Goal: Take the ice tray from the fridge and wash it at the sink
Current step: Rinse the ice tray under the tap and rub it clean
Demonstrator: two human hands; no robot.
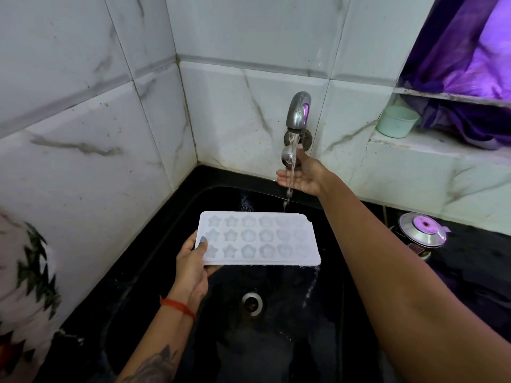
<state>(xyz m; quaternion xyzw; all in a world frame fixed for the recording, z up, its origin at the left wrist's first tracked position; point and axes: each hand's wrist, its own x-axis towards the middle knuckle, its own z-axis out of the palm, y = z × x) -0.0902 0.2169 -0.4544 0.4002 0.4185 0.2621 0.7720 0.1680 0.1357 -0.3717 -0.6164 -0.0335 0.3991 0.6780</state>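
Your left hand (pixel 190 261) is clamped on the short left edge of the ice tray (pixel 260 239), thumb on top, holding it almost level over the black sink (pixel 154 244) at the centre of the frame. Your right hand (pixel 300 176) is open and empty, palm up under the running water (pixel 290 172) just below the tap (pixel 298 111) in the upper middle. The stream seems to fall just beyond the tray's far edge, so slide the tray forward under it and tilt it slightly so water sweeps across the moulds toward the drain (pixel 252 302). Support the free right end with your open hand; the tray looks thin, pale and flexible, and may sag once filled. Its star, flower and round pockets have tight corners, so rub each with your fingertips. The marbled wall tiles (pixel 83 134) look glossy.
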